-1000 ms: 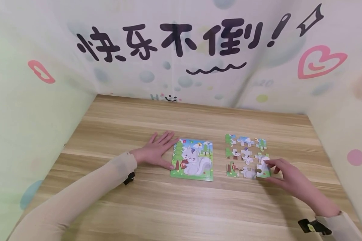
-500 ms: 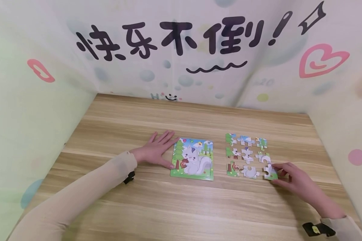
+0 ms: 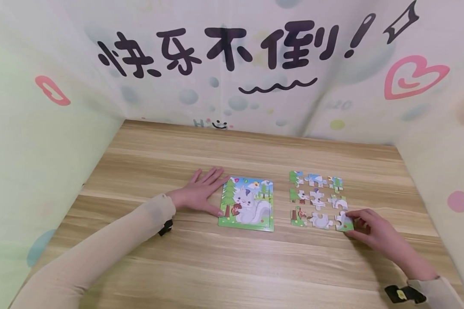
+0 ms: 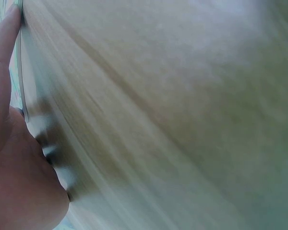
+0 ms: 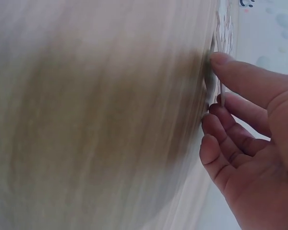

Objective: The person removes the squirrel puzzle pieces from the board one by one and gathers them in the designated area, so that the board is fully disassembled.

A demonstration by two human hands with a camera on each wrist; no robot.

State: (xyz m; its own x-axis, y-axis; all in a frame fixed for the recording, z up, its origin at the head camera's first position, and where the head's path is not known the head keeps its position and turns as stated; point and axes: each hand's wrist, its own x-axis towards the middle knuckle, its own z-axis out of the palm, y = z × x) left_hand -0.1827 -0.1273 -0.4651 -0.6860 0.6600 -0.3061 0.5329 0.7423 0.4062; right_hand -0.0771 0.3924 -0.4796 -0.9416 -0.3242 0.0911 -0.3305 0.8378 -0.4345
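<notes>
My left hand (image 3: pixel 197 193) lies flat with fingers spread, thumb and forefinger at the left edge of a square squirrel picture board (image 3: pixel 249 206). In the left wrist view the thumb (image 4: pixel 2 62) reaches along that board's edge. On the right, my right hand (image 3: pixel 383 236) pinches a corner jigsaw piece (image 3: pixel 345 222) with green grass and grey tail between thumb and fingers. The right wrist view shows the thumb (image 5: pixel 225 62) on the thin piece, which is edge-on and slightly tilted. The piece is at the lower right of the spread-out jigsaw pieces, with a gap to its left neighbour (image 3: pixel 320 220).
Several more jigsaw pieces (image 3: pixel 316 199) lie in three rows, slightly apart, right of the board. They sit on a wood-grain table (image 3: pixel 216 266). Behind stands a printed cloth wall (image 3: pixel 224 86), with pale side walls left and right.
My right hand has drawn the corner piece right, away from its neighbour, then brought it slightly back left. My left hand and the picture board have stayed in place.
</notes>
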